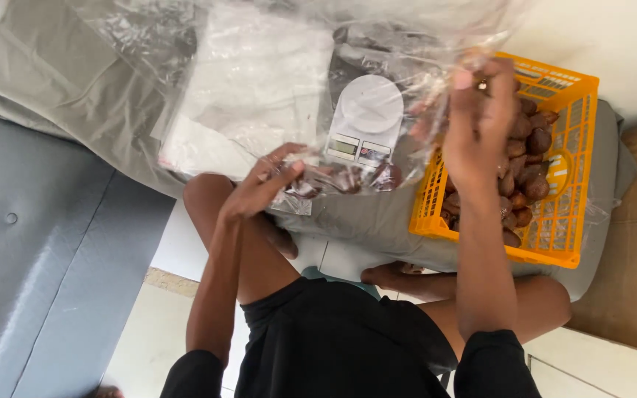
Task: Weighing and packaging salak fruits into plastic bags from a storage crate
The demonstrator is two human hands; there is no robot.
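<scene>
In the head view, I sit on the floor with my two knees up, and I hold one clear plastic bag [274, 81] in front of me with both hands. My left hand [263, 184] is at the lower edge of the bag; its fingers [283, 175] are stretched and pressed together, pinching the thin plastic near the bottom corner. My right hand [481, 125] is raised higher, at the upper right edge of the bag; the fingers are curled and closed on the plastic there, and I cannot tell if they also hold a fruit.

At the bottom of the bag lie some brown fruits [348, 179], about four or five; the shiny plastic makes the exact count unsure. Through the bag I see one white kitchen scale [366, 118] with a round plate, standing on a grey cloth [377, 217]. Just right of the scale, on the same cloth, stands one orange plastic crate [573, 110]. It holds many brown fruits of the same kind [528, 166], more than ten, piled together; my right arm covers part of them. On my left is one grey padded seat [46, 243] with one button.
</scene>
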